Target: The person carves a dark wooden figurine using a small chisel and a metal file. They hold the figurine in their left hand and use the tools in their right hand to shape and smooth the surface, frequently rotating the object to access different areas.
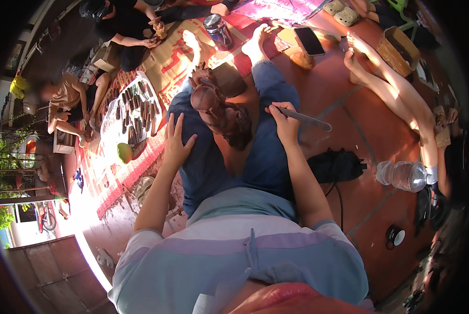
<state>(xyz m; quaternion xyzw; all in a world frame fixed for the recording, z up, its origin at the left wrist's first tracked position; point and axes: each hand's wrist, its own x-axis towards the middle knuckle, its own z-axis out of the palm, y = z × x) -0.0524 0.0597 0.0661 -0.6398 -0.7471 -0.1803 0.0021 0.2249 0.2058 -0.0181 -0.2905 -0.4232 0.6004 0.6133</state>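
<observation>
Red tiled floor [360, 120] spreads under me where I sit with my legs stretched out in blue trousers, and a patterned mat [171, 63] covers its left part. Far left on the mat, a person sits bent over, and beside them lies a clear sheet with rows of dark wooden pieces [135, 112]; a green round fruit [124, 153] rests at its near edge. Another person in black sits at the top left, both hands busy on a small object.

My left hand [176, 144] lies flat on my left thigh, fingers spread and open, holding nothing. Just right of it, between my legs, sits the carving [218, 112], a dark reddish-brown wooden figure reaching from my knees toward my lap. A dark wooden block [229, 78] lies just beyond it, and a metal jar [217, 29] stands farther off near my feet.

My right hand [284, 123] is closed around the handle of a file [305, 118], a flat grey tool whose blade points right, away from the carving; the hand rests on my right thigh, close to the carving.

Farther right, a phone [309, 40] lies on the floor, a black bag [336, 165] sits by my right elbow, a person's bare legs cross the tiles, and a clear plastic bottle [402, 175] lies on its side.
</observation>
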